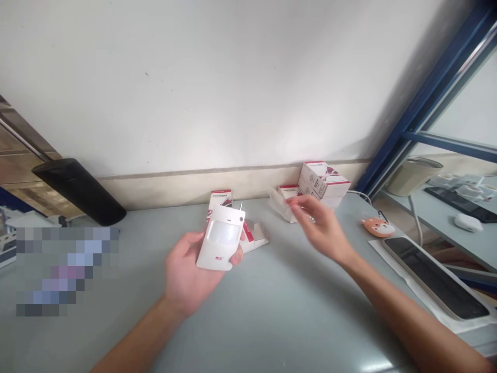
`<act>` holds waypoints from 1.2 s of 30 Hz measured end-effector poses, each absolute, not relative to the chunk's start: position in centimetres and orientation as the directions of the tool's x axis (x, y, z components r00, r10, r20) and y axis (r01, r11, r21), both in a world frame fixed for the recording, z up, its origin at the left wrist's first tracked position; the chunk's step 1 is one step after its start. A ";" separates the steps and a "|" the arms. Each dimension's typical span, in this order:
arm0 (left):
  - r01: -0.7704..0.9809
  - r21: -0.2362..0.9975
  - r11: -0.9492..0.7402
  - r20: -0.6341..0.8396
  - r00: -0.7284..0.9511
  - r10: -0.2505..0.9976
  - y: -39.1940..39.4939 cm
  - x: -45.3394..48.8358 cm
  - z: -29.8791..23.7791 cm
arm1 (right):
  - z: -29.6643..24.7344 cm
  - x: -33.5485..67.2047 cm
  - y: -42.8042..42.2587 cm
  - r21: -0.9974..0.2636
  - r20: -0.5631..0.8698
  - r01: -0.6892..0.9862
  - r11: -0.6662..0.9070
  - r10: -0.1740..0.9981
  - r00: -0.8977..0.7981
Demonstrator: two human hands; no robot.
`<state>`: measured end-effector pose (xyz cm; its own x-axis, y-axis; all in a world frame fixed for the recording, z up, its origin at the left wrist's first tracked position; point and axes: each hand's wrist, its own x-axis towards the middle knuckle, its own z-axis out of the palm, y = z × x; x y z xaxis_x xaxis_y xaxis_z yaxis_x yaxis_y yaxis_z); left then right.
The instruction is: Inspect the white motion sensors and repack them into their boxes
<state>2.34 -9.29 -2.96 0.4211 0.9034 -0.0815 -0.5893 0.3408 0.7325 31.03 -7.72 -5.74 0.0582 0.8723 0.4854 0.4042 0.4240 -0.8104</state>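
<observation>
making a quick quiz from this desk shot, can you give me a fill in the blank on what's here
The left hand holds a white motion sensor, whose thin antenna rises from its ____ edge. The stacked cartons at the back are white and ____. The small orange animal figure lies to the ____ of the right hand.

Missing words: top, red, right.

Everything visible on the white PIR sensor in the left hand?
The PIR sensor is a white, plastic-looking housing with rounded corners. Its upper half has a frosted, faceted lens, with a small round mark at the top right corner and a small dark logo near the bottom edge. A thin metal antenna rises from the top. It looks intact and is tilted, front toward the camera, held above the table and cradled in the left hand.
</observation>
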 end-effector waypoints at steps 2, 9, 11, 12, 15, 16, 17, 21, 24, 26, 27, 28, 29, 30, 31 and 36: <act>-0.574 0.748 0.334 -0.076 0.425 0.902 -9.3 2.4 -2.9 | -4.2 31.8 -7.8 -0.934 0.358 0.055 0.354 0.922 0.147; -0.492 0.759 0.426 -0.098 0.561 0.822 -9.5 3.0 -3.9 | -2.9 34.2 -7.2 -0.884 0.086 -0.436 0.168 0.976 0.200; -0.465 0.749 0.471 -0.090 0.633 0.769 -9.6 3.0 -4.3 | -3.3 34.3 -7.0 -0.877 0.075 -0.459 0.145 0.983 0.167; -0.451 0.750 0.483 -0.084 0.660 0.747 -9.7 3.1 -4.4 | -3.5 34.3 -6.9 -0.880 0.074 -0.455 0.134 0.986 0.148; -0.408 0.778 0.478 -0.056 0.713 0.699 -10.0 3.1 -4.2 | -3.8 34.1 -6.9 -0.897 0.084 -0.424 0.126 0.990 0.116; -0.401 0.786 0.471 -0.046 0.722 0.691 -10.1 3.1 -4.0 | -3.9 34.1 -7.0 -0.903 0.087 -0.410 0.124 0.990 0.109; -0.401 0.790 0.463 -0.034 0.726 0.687 -10.2 3.1 -3.8 | -3.9 34.0 -7.0 -0.911 0.088 -0.395 0.120 0.991 0.099; -0.407 0.791 0.457 -0.030 0.720 0.693 -10.1 3.1 -3.5 | -4.1 33.6 -7.3 -0.919 0.080 -0.381 0.099 0.995 0.065; -0.377 0.800 0.466 -0.060 0.723 0.688 -9.9 3.1 -3.8 | -4.1 33.4 -7.4 -0.898 0.062 -0.432 0.078 0.997 0.052; -0.353 0.810 0.468 -0.072 0.733 0.677 -9.7 3.1 -4.1 | -4.0 33.4 -7.5 -0.893 0.047 -0.445 0.071 0.997 0.064; -0.345 0.814 0.468 -0.073 0.738 0.671 -9.7 3.0 -4.2 | -3.9 33.4 -7.5 -0.896 0.046 -0.439 0.075 0.996 0.075; -0.342 0.815 0.467 -0.073 0.740 0.669 -9.6 3.0 -4.3 | -3.8 33.4 -7.5 -0.902 0.050 -0.425 0.080 0.995 0.082; -0.344 0.814 0.468 -0.072 0.740 0.669 -9.6 3.0 -4.3 | -3.7 33.4 -7.5 -0.910 0.058 -0.406 0.086 0.995 0.081; -0.348 0.811 0.470 -0.072 0.738 0.671 -9.6 2.9 -4.4 | -3.6 33.3 -7.5 -0.917 0.064 -0.388 0.087 0.995 0.071; -0.354 0.807 0.473 -0.072 0.736 0.673 -9.5 2.9 -4.4 | -3.6 33.3 -7.6 -0.924 0.067 -0.374 0.084 0.996 0.057; -0.337 0.787 0.516 -0.081 0.774 0.628 -9.4 3.0 -4.9 | -3.3 32.7 -7.9 -0.939 0.030 -0.343 0.017 0.999 -0.032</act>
<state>2.96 -9.36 -4.89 0.7737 0.6284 -0.0807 -0.3372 0.5162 0.7873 32.70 -7.93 -3.29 -0.0316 0.9991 0.0299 -0.3432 0.0173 -0.9391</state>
